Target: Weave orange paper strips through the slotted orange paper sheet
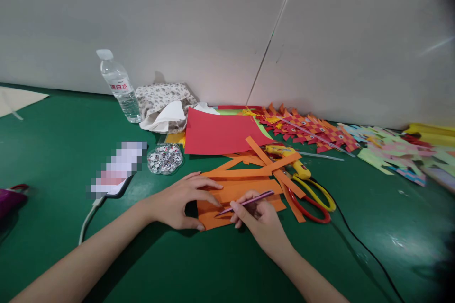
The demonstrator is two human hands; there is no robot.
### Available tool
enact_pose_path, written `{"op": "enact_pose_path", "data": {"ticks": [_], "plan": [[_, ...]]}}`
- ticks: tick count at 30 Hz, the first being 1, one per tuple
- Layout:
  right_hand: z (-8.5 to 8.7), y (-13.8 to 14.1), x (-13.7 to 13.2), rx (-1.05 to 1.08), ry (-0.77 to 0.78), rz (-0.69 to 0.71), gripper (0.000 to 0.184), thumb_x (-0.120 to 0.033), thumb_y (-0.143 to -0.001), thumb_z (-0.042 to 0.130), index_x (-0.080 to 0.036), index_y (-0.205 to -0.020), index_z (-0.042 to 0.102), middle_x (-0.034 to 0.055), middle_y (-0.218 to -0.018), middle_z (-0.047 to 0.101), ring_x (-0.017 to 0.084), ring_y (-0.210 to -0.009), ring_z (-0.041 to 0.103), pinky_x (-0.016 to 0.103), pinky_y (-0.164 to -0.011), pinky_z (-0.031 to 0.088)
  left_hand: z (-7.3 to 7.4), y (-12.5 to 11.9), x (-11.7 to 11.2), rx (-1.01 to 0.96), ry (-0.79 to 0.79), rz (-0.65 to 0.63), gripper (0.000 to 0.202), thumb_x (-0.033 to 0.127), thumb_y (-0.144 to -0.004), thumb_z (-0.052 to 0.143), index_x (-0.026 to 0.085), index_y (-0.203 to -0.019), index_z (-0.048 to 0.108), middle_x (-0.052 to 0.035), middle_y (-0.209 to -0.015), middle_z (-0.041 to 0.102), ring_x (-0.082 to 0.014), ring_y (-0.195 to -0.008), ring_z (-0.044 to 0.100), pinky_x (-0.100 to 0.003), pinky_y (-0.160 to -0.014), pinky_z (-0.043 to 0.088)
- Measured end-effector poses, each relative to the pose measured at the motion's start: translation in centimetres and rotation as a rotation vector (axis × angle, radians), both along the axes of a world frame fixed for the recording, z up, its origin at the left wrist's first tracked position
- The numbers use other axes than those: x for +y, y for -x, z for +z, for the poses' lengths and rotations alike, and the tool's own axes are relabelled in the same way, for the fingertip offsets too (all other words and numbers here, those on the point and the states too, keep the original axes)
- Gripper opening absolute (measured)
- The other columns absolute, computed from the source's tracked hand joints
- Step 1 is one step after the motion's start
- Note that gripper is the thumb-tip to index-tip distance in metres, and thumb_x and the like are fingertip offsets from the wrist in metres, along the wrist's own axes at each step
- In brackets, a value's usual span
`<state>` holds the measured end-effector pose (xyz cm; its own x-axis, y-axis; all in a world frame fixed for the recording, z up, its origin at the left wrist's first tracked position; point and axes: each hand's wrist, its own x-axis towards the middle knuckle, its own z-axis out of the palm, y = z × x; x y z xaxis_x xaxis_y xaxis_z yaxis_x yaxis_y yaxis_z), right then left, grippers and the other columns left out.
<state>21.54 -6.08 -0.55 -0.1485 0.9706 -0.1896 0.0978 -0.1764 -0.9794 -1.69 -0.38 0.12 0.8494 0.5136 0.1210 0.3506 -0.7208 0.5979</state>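
Observation:
My left hand rests on the left side of an orange sheet of paper, its fingers spread and holding nothing. Pinched in my right hand is a slim purple pen, its tip at the lower part of the same sheet. Cut orange paper strips lie crossed just beyond the sheet. To their right are scissors with red and yellow handles, partly covered by the strips. A yellow glue gun lies behind them.
Red paper lies behind the strips, near a bag of googly eyes. A water bottle, patterned tissue pouch and phone with a cable stand left. Woven red-orange paper pieces and colourful scraps lie right.

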Motion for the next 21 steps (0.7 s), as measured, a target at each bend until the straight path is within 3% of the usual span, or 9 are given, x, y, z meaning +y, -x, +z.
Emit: {"op": "enact_pose_path", "data": {"ticks": [16,21], "plan": [[-0.09,-0.16,-0.09,-0.038,-0.026,0.009,0.028,-0.044,-0.082,0.063,-0.020,-0.076,0.051,-0.0013,-0.061,0.065,0.011,-0.053,0.061,0.023,-0.055,0.049,-0.35,-0.47,-0.16,-0.061,-0.034,0.045,0.038,0.039,-0.075,0.071,0.030,-0.112,0.063,-0.0045,-0.135,0.048,-0.0260,-0.123,0.044,-0.042,-0.106,0.030],[-0.18,-0.17,-0.07,-0.041,-0.025,0.005,0.028,-0.044,-0.082,0.062,-0.020,-0.076,0.051,-0.0009,-0.061,0.066,0.011,-0.052,0.061,0.023,-0.055,0.049,-0.24,-0.57,-0.24,-0.066,-0.047,0.034,0.031,0.026,-0.079,0.065,0.030,-0.110,0.062,-0.0031,-0.135,0.048,-0.0242,-0.122,0.045,-0.040,-0.105,0.031]]}}
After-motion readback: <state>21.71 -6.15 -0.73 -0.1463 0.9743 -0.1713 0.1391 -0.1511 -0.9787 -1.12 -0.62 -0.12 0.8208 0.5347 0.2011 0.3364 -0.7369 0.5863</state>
